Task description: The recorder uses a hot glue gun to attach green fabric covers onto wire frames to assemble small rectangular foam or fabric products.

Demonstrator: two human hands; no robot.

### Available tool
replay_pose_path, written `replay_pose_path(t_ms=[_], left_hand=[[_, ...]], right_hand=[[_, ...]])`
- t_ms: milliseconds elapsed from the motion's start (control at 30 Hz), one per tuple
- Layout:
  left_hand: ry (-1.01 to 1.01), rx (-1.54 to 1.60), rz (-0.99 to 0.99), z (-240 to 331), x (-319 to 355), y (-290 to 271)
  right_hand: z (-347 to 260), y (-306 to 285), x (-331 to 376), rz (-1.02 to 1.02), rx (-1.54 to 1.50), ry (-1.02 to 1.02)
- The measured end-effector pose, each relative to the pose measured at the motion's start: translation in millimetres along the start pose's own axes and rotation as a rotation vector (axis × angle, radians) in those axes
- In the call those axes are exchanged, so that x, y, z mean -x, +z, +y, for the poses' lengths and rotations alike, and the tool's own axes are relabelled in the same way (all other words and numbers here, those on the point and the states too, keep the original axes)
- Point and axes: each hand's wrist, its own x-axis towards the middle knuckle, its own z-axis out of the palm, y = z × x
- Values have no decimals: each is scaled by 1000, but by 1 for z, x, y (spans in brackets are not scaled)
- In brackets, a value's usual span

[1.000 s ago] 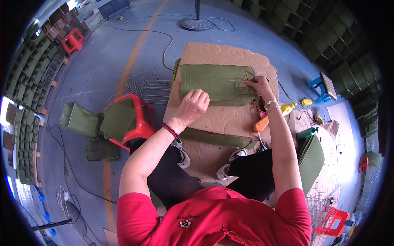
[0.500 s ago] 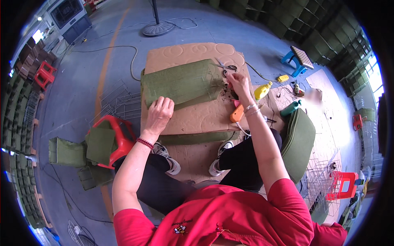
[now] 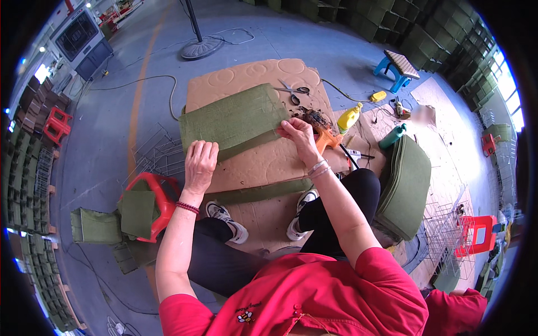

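Note:
A folded green fabric piece (image 3: 232, 119) lies on a sheet of brown cardboard (image 3: 263, 162) on the floor. My left hand (image 3: 200, 161) presses flat on the cardboard at the fabric's near edge, fingers together. My right hand (image 3: 297, 132) pinches the fabric's right near corner. A narrow green fabric strip (image 3: 263, 192) lies on the cardboard nearer my feet. An orange tool (image 3: 326, 138) rests just right of my right hand.
Scissors (image 3: 292, 91) and a yellow bottle (image 3: 348, 118) lie beyond my right hand. A stack of green fabric pieces (image 3: 404, 187) stands at my right, a red stool (image 3: 159, 203) with green fabric at my left. Wire racks (image 3: 154, 151) lie left of the cardboard.
The view has shifted, so the cardboard and fabric sit more toward the centre. My left hand has drawn back toward me off the fabric; the right hand stays at its corner.

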Motion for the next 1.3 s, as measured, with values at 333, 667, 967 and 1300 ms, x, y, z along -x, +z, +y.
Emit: replay_pose_path(t_ms=[333,667,967,1300], left_hand=[[11,78,-100,-1,12,8],[36,21,-86,0,16,16],[-2,45,-50,-6,18,10],[133,45,-50,-4,30,23]], right_hand=[[7,0,-4,16,-8,8],[-9,14,1,98,47,131],[12,7,-3,47,11,22],[23,8,-5,78,64,-51]])
